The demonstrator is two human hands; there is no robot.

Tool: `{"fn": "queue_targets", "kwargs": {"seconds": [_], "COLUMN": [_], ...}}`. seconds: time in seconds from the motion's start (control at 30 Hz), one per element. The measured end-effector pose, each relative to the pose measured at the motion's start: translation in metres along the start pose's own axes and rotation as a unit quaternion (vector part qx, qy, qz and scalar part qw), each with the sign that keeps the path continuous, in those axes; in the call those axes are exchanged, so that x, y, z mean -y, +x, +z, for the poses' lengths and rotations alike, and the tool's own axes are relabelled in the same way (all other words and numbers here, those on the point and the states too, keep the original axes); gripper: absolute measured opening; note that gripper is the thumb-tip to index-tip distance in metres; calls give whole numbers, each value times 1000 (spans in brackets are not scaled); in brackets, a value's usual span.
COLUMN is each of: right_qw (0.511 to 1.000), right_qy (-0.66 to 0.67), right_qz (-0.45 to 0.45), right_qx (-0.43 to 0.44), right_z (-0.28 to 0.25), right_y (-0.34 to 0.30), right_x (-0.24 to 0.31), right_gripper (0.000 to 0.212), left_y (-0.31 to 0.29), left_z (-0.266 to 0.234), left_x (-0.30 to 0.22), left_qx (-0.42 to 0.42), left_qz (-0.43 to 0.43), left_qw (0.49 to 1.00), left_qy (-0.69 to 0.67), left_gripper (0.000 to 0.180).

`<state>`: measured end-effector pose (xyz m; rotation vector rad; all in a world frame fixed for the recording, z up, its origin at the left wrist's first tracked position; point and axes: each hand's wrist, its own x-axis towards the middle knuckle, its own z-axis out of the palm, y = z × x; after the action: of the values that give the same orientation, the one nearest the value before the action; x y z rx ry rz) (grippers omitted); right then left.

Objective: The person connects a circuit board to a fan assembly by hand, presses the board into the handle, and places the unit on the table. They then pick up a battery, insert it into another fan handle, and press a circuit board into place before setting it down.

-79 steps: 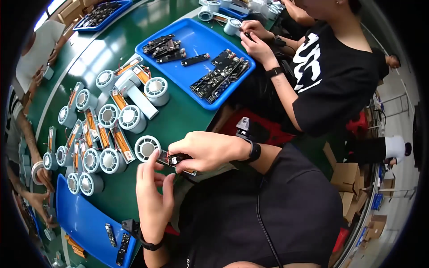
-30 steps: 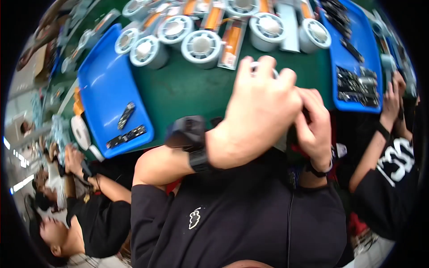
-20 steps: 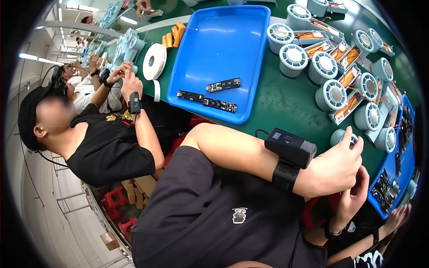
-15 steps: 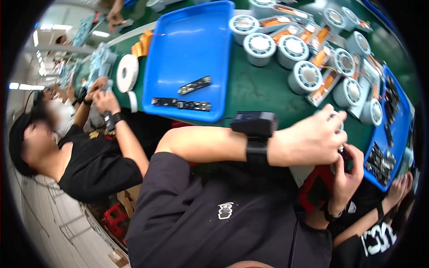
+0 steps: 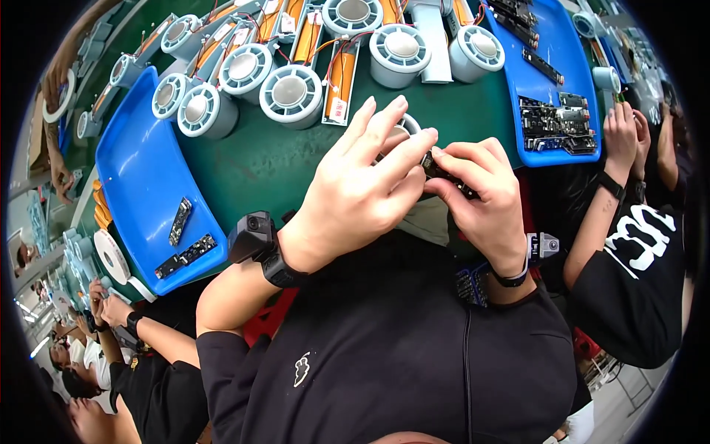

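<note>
In front of my chest, my right hand (image 5: 481,196) pinches a small dark circuit board (image 5: 435,167) between thumb and fingers. My left hand (image 5: 362,185) meets it from the left, its thumb and a fingertip at the board's near end. Two of its fingers stretch forward, beside a white ring-shaped thing (image 5: 409,124) that looks held in this hand; its far part is hidden behind the fingers. Left of my hands, a blue tray (image 5: 140,159) holds a few circuit boards (image 5: 180,220) near its close end.
Pale blue round fan-like units (image 5: 291,90) with orange-wrapped handles crowd the green table's (image 5: 251,166) far side. A second blue tray (image 5: 492,18) at right holds many dark boards. A white tape roll (image 5: 111,257) stands at left. Co-workers sit on both sides; one's hand (image 5: 620,137) is near.
My view has swung to the right, so the trays and fan-like units sit further left in the picture. Both hands stay together at the board, which now shows more clearly.
</note>
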<state>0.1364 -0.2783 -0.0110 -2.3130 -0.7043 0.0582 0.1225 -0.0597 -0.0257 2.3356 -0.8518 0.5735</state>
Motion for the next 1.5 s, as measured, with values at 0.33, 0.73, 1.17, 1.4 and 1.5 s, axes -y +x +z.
{"fn": "queue_targets", "kwargs": {"seconds": [0.33,0.73,1.17,1.4,1.5], "right_qw": [908,792,963,962,963], "right_qy": [389,600,243,241,233], "right_qz": [136,114,83,67,60], "right_qx": [80,-3,-87,-113,-119], "right_z": [-8,11,19,22,24], "right_y": [-9,-17,15,12,7], "right_x": [-31,-39,-18,-24,-26], "right_gripper": [42,45,19,19,19], "left_y": [11,54,179,233,270], "left_z": [2,-110,-89,-54,-43], "left_x": [0,-12,310,323,271], "left_qx": [39,-33,-71,112,143], "left_qz": [0,60,-228,-359,-380], "left_qw": [999,991,911,856,865], "left_qy": [7,118,335,356,295], "left_gripper": [8,15,13,37,42]}}
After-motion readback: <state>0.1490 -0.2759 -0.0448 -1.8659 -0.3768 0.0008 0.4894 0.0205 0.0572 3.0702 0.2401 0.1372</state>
